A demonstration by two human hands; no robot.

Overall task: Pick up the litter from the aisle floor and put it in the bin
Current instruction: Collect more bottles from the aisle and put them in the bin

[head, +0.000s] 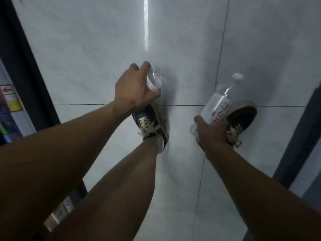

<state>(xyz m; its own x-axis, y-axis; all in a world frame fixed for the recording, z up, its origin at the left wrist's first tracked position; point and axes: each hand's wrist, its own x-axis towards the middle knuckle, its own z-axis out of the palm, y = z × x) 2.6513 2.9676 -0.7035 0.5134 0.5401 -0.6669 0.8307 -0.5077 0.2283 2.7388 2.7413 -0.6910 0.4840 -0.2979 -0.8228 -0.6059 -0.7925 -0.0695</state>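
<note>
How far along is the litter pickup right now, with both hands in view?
Picked up: the right hand holds a clear plastic bottle with a white cap, lifted above the shoe. In hand: the left hand has its fingers closed around a second clear bottle low by the floor. Left: both still have to go into the bin, which is not in view. No other litter shows on the tiles.

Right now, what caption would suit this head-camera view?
Each hand grips a clear plastic bottle above the tiled aisle floor: left hand, capless bottle; right hand, white-capped bottle.
</note>
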